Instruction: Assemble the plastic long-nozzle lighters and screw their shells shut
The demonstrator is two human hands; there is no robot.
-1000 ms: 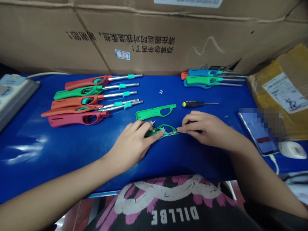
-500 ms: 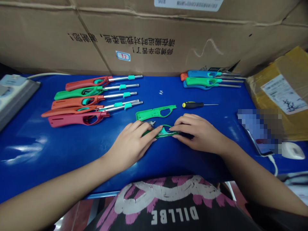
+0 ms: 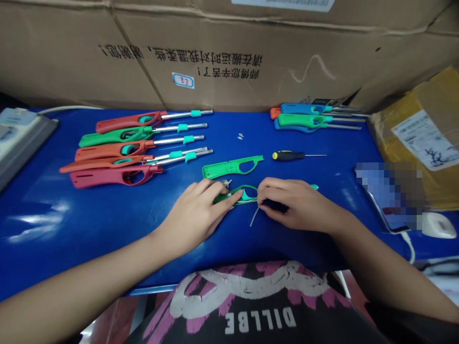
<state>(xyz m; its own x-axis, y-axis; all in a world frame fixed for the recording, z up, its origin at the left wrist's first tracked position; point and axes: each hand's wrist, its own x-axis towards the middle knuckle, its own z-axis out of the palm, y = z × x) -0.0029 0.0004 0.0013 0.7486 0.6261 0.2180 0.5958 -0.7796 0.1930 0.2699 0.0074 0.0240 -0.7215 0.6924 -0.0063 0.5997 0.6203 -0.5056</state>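
Observation:
On the blue table point(image 3: 107, 224), my left hand point(image 3: 199, 212) presses down on an opened green lighter body point(image 3: 239, 195), its fingers lying over the handle end. My right hand point(image 3: 292, 203) is closed in a pinch at the body's front end, and a thin pale wire or tube point(image 3: 254, 217) sticks out below its fingertips. A teal piece point(image 3: 314, 187) peeks out behind the right hand. The matching green half shell point(image 3: 231, 167) lies just beyond both hands. A yellow-and-black screwdriver point(image 3: 292, 155) lies further back.
Several assembled long lighters point(image 3: 125, 153) in red, orange and green lie in a row at the left. More lighters point(image 3: 308, 119) lie at the back right. Cardboard boxes point(image 3: 215, 48) wall the far edge. A phone point(image 3: 387, 196), a white mouse point(image 3: 439, 224) and a yellow parcel point(image 3: 423, 134) crowd the right.
My right hand has slid left along the green lighter body toward my left hand. A thin pale wire now shows below its fingertips, and a teal piece appears behind it.

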